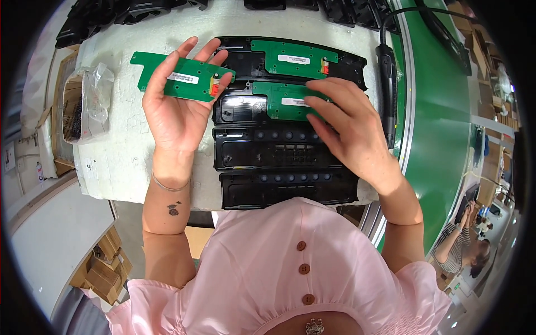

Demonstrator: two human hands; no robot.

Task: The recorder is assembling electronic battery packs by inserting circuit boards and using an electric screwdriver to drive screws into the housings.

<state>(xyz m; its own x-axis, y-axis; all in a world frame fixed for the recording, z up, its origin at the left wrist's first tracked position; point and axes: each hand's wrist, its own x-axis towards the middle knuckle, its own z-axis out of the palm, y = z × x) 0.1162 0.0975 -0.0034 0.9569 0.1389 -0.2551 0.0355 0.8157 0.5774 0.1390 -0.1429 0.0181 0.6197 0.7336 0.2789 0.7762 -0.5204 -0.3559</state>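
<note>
My left hand [181,114] holds a green circuit board [153,84] up above the bench, thumb on its face and fingers behind it. The board bears a white label and a small red-and-yellow connector. My right hand [352,125] reaches over a second circuit board [279,109] lying in a black plastic housing [237,109]; its fingertips are at that board's right part, covering its connector end. Beyond it, another circuit board [304,64] sits in the farthest black housing [234,61]. Nearer to me lie two black housings [245,149] without boards, one with a row of round buttons.
A power screwdriver [386,95] with a cable stands at the right by the green mat [432,139]. A box lined with clear plastic [97,103] is at the left. Black parts [139,8] line the bench's far edge. Another person [463,245] works at the far right.
</note>
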